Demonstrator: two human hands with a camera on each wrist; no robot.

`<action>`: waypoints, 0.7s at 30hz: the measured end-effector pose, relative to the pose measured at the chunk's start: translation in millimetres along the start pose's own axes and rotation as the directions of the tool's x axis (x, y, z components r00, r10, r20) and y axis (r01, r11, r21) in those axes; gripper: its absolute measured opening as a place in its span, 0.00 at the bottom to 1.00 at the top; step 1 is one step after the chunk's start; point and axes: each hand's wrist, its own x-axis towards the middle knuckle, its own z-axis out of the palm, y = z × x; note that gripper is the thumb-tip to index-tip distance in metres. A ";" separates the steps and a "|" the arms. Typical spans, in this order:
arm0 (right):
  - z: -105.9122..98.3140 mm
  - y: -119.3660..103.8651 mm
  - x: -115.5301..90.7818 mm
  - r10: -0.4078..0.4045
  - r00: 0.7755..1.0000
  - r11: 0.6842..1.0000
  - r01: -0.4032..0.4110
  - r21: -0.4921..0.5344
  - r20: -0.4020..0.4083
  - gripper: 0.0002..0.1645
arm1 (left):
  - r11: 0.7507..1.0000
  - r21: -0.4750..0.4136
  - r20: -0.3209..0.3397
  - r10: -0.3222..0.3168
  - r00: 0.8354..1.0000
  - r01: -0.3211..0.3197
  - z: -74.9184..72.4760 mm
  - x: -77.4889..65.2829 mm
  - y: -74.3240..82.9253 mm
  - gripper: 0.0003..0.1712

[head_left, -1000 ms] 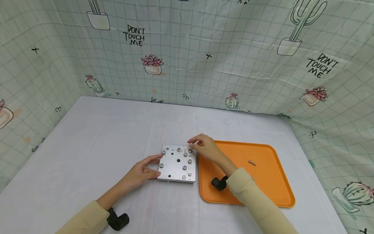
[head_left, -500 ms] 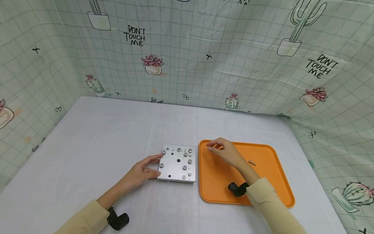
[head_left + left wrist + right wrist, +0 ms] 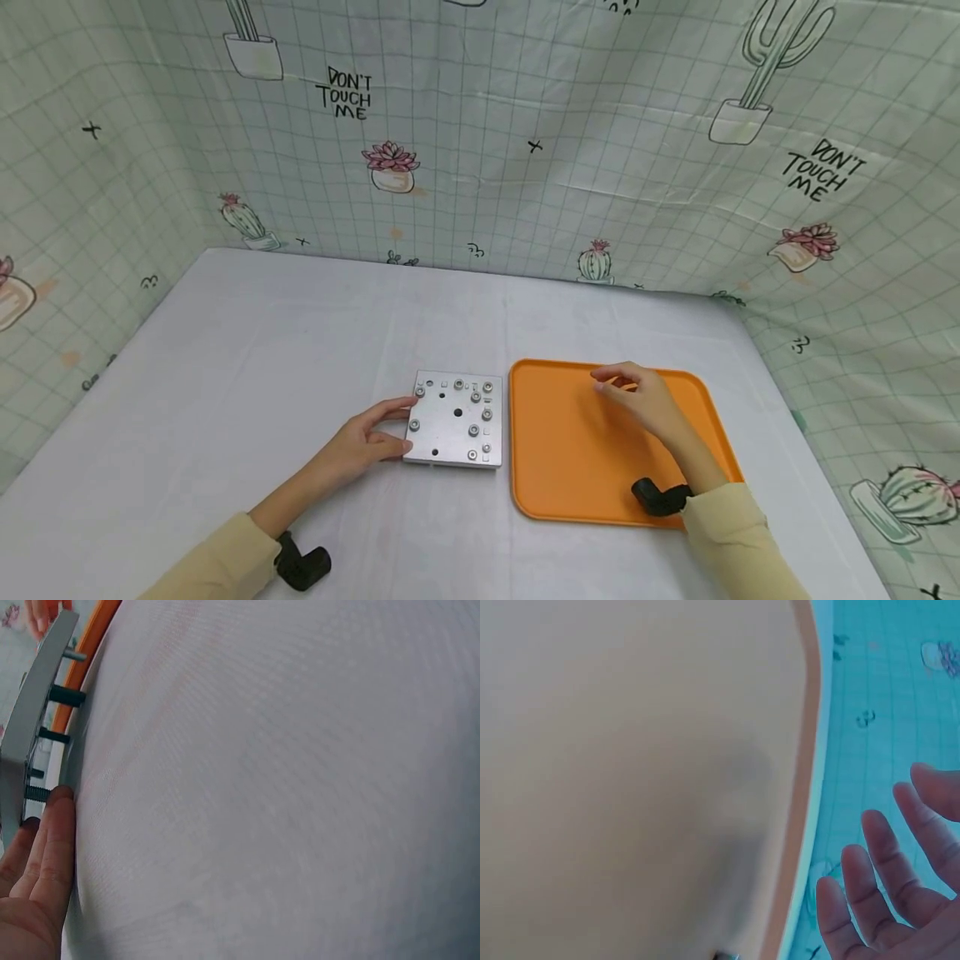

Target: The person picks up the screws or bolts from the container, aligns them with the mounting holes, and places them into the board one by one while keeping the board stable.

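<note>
A square silver metal plate sits at mid-table, with several socket-head screws standing in its holes. Underneath, in the left wrist view, threaded screw ends stick out below the plate. My left hand holds the plate's left edge between thumb and fingers. Over the orange tray hovers my right hand, its fingers loosely bent and nothing seen in them. The right wrist view shows those fingers spread apart. A small dark metallic bit peeks in at that view's lower edge, too cut off to identify.
The tray lies just right of the plate, a narrow gap between them. White cloth covers the table. A printed grid curtain rises behind and on both sides. Each wrist bears a black camera mount.
My right hand has moved from the plate's upper right corner rightward over the tray. The screw seen in the tray is now hidden behind it. My left hand has stayed put.
</note>
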 end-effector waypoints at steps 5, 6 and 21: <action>-12.6 9.6 -9.9 0.070 0.997 0.997 -0.070 -0.026 -0.015 0.21 | 1.000 -0.003 0.001 -0.009 1.000 0.009 0.1 -0.4 -0.5 0.36; -14.2 11.2 -11.5 0.079 0.997 0.996 -0.079 -0.029 -0.016 0.21 | 1.000 -0.005 -0.001 -0.014 1.000 0.014 0.2 -0.4 -0.6 0.36; -20.5 33.4 -22.5 0.073 0.995 0.961 -0.089 -0.261 -0.072 0.16 | 1.000 0.004 0.005 -0.003 1.000 0.003 -0.2 0.3 -0.1 0.36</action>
